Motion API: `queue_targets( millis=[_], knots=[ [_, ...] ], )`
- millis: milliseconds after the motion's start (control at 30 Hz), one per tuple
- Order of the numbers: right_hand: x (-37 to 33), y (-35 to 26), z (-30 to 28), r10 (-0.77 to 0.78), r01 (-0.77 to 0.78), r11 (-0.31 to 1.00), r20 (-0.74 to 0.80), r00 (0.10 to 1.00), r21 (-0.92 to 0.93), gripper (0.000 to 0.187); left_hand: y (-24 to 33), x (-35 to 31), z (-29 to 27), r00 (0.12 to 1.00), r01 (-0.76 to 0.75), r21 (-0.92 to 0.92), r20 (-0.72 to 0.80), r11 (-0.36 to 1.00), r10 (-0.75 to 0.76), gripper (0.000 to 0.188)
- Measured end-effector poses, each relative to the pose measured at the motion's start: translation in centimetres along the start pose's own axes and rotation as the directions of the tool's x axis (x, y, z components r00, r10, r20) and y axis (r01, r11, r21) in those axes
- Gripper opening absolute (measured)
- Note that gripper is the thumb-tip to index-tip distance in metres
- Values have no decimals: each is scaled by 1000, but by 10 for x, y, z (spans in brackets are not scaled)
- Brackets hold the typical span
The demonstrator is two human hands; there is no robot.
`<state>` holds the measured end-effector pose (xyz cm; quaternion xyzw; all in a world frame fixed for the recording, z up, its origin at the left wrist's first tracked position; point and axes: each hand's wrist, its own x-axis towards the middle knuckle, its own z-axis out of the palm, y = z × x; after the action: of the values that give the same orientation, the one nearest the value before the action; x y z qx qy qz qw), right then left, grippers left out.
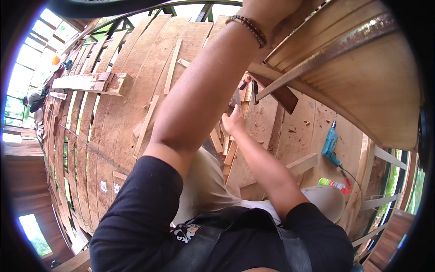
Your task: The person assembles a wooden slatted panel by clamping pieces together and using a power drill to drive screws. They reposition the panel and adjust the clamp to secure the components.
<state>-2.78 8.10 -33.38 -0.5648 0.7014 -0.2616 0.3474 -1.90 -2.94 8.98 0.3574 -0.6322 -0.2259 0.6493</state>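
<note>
My left arm stretches up across the view, and my left hand [276, 13] is at the top edge beside a large wooden panel [362, 86]. Its fingers are hidden, so I cannot tell what it grips. Lower down, my right hand [233, 120] is closed around a dark-handled tool with a grey blade [235, 98], low over the floor and partly hidden by my left forearm. Just beyond it lies a tool with a red and black handle [245, 82]. Wood offcuts [230, 154] are scattered close to my right hand.
A blue power drill [330, 143] with a cord lies on the plank floor [115, 122] at right, near a colourful can [332, 183]. Sawdust and loose strips [173, 66] cover the boards. A thick board [90, 83] lies at left; another person [36, 97] is at the far left.
</note>
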Motion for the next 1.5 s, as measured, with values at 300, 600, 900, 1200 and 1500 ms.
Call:
queue_targets(
  millis=[300,600,900,1200,1500],
  knots=[
    [53,-27,17,442,-426,893,96,892,-148,100,-21,10,-1,999,-17,-64,34,998,19,59],
    [42,-9,55,248,-304,876,191,950,374,98,-27,4,-12,996,74,-21,47,997,-73,60],
    [30,-30,-7,-164,141,986,480,862,86,61,-47,3,1,998,-67,-86,-7,994,66,51],
    [-93,119,-227,158,794,444,909,386,-415,55,-22,7,3,993,-120,-74,3,990,121,52],
    [-91,91,-273,-3,560,747,839,544,-359,71,-21,3,11,988,-157,-50,-11,986,157,54]
  ],
)
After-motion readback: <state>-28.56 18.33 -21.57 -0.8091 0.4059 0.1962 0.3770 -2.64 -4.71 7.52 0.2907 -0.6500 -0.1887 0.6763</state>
